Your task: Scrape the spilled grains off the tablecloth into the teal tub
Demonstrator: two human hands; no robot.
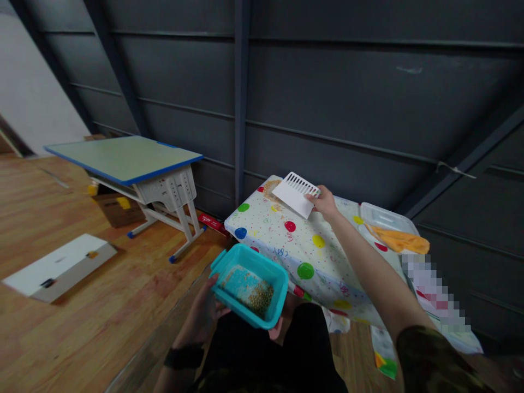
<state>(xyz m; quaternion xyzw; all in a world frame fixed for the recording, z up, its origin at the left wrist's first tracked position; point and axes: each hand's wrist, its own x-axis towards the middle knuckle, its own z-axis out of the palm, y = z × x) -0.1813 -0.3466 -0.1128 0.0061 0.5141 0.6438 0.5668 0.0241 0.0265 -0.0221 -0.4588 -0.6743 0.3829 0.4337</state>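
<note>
My left hand grips the near left side of a turquoise plastic tub. The tub is tilted toward me, and small yellowish grains lie heaped at its near right end. My right hand is closed on the right edge of a white flat plastic scraper with a row of slots along its far edge. That scraper is held over the far left part of a table with a balloon-print tablecloth. Fine tan crumbs are spread on the cloth beside it, partly hidden by the scraper.
An orange cloth and a clear plastic tray lie at the table's right end. A dark panelled wall rises behind. To the left are a school desk, a cardboard box and a white case on the floor.
</note>
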